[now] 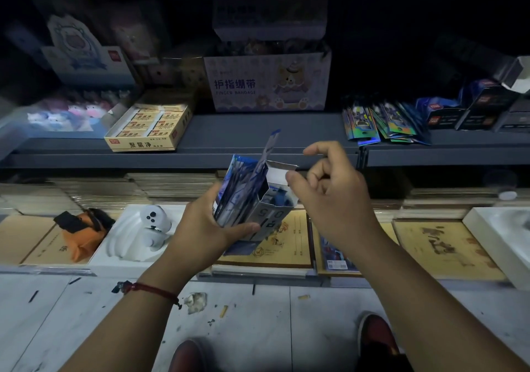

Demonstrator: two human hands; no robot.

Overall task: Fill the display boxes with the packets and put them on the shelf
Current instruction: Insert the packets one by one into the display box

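Observation:
My left hand [206, 228] grips a small display box [259, 202] from below and holds it tilted in front of the grey shelf [246, 139]. Several blue packets [241, 182] stand in the box, and one sticks up higher than the rest. My right hand [327, 188] hovers just right of the box's open white flap, its fingers loosely curled and holding nothing, the thumb tip near the flap. More loose blue packets [384, 125] lie fanned out on the shelf to the right, beside several dark display boxes [470, 110].
On the shelf stand a yellow box of erasers [149, 130], a finger bandage carton [269, 81] and cartoon boxes at the left. Below it lie stacks of notebooks [444, 245], an orange pouch [80, 234] and a white tray with a white controller [149, 228]. My shoes show on the floor.

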